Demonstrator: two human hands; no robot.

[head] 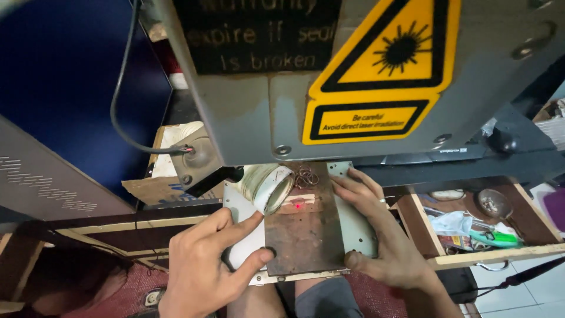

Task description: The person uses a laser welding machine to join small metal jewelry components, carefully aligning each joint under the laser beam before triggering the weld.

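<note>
Holding the brown plate (304, 235) flat under the lens (272, 187), my left hand (203, 268) grips its left edge and my right hand (379, 232) its right (a red dot (298, 206) glows on it).

A dark metal plate (304, 238) is pinched between the left hand (206, 268) and right hand (379, 227) under a grey laser head (353, 76); a red dot (298, 206) is seen on it.
</note>
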